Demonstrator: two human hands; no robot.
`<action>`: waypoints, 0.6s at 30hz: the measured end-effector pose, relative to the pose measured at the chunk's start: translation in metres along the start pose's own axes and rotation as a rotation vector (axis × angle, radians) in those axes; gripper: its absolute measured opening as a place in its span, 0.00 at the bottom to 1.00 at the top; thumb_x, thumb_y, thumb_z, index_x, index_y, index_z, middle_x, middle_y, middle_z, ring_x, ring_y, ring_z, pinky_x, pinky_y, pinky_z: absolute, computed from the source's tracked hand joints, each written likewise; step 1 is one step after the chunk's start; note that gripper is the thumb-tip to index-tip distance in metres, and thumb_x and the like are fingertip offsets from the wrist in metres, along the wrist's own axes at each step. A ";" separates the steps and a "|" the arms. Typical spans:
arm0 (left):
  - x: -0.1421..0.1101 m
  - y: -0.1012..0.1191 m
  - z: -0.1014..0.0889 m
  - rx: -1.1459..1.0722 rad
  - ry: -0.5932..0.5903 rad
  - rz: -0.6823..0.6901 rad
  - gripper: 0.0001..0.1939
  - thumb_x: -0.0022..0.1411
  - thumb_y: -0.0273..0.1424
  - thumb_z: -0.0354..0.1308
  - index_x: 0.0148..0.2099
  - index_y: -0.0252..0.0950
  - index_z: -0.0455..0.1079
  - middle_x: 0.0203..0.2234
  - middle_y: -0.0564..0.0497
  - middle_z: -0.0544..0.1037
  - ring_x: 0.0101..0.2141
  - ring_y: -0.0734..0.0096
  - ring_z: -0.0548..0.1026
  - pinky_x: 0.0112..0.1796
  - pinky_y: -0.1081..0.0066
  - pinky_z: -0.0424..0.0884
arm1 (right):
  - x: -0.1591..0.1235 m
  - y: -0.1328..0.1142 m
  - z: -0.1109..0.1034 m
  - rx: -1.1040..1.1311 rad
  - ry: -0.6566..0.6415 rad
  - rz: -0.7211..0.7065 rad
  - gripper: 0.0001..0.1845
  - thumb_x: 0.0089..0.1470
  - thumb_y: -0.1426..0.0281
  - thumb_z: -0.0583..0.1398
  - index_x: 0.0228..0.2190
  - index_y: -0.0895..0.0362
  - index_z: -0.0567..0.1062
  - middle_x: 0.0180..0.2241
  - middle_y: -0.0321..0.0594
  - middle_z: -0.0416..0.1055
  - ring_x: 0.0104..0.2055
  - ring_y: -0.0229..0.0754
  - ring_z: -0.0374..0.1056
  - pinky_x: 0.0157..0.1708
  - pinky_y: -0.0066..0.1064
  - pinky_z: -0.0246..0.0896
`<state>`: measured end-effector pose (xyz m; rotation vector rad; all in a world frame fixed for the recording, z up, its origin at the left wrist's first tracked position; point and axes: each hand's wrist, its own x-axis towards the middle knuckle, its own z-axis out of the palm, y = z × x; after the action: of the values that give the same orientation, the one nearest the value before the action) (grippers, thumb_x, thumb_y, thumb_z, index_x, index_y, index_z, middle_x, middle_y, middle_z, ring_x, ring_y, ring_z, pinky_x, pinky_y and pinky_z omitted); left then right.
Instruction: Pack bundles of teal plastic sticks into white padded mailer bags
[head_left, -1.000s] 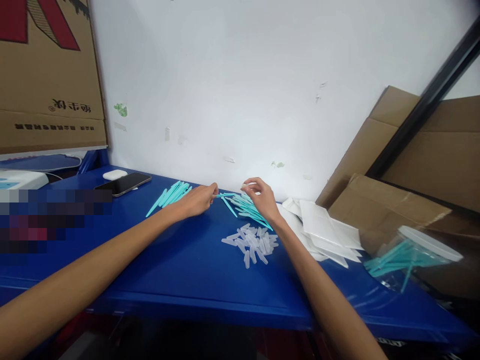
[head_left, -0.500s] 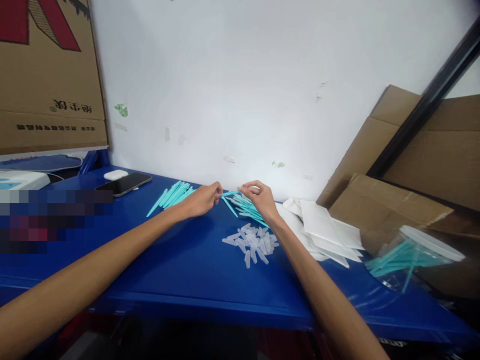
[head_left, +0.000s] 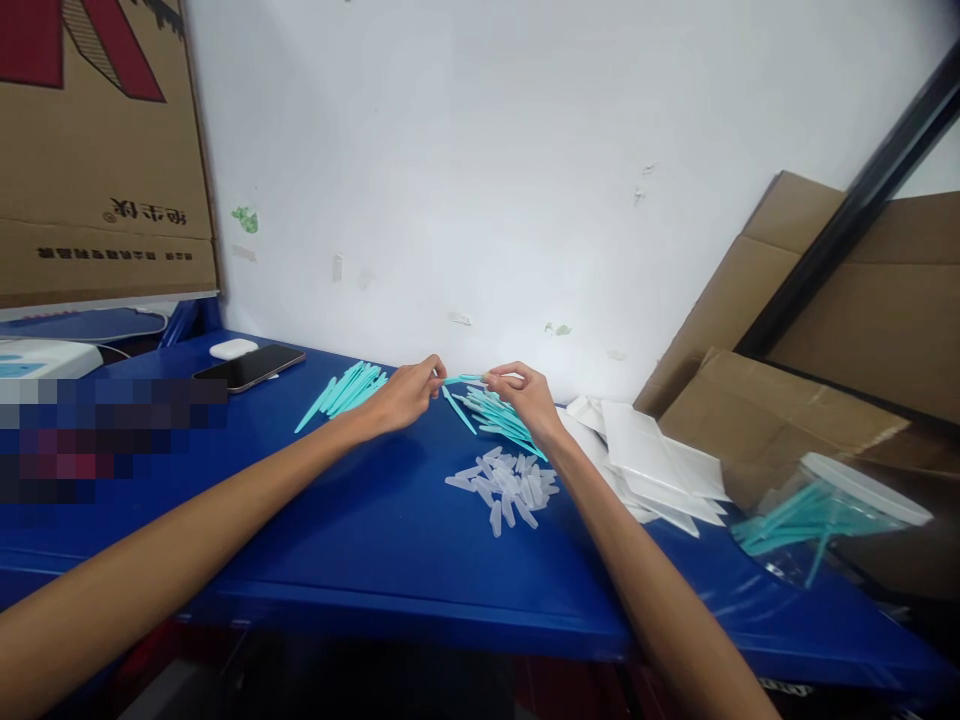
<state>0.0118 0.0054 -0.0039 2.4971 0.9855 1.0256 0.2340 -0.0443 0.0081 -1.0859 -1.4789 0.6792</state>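
My left hand (head_left: 411, 393) is closed in a pinch on one end of a thin teal plastic stick (head_left: 463, 379), held roughly level just above the table. At its other end, the thumb and fingers of my right hand (head_left: 529, 400) are pinched together; whether a small clear piece is also between them I cannot tell. Below, a pile of teal sticks with pale tips (head_left: 499, 418) lies partly behind my right hand. Nearer me is a heap of translucent tapered caps (head_left: 510, 485). Another pile of teal sticks (head_left: 346, 390) lies left of my left hand.
On the blue table (head_left: 337, 550), a phone (head_left: 250, 368) and a white case (head_left: 233, 348) lie at the back left. White packets (head_left: 652, 465) are stacked at right, beside a clear lidded tub (head_left: 825, 520) of teal sticks. Cardboard (head_left: 772, 410) leans behind; a white wall closes the back.
The held stick has risen slightly along with my left fingers. My right fingertips have shifted a little to the right along it. The piles look the same.
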 end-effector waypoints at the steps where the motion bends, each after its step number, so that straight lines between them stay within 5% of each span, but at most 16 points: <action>1: 0.000 0.002 -0.001 0.003 0.010 0.007 0.06 0.66 0.29 0.44 0.41 0.40 0.62 0.28 0.53 0.73 0.29 0.68 0.71 0.29 0.71 0.61 | -0.001 0.000 0.001 0.001 -0.011 0.001 0.21 0.43 0.53 0.69 0.33 0.55 0.75 0.27 0.39 0.79 0.35 0.44 0.73 0.37 0.34 0.63; 18: -0.006 0.020 0.000 -0.044 0.026 0.053 0.09 0.68 0.32 0.47 0.47 0.39 0.65 0.28 0.53 0.76 0.26 0.71 0.72 0.30 0.71 0.64 | -0.003 0.001 0.004 0.023 -0.104 0.050 0.23 0.45 0.52 0.68 0.37 0.55 0.77 0.31 0.40 0.78 0.36 0.43 0.73 0.34 0.31 0.64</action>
<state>0.0185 -0.0134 0.0019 2.4928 0.8980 1.0857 0.2300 -0.0462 0.0047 -1.0871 -1.5326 0.7961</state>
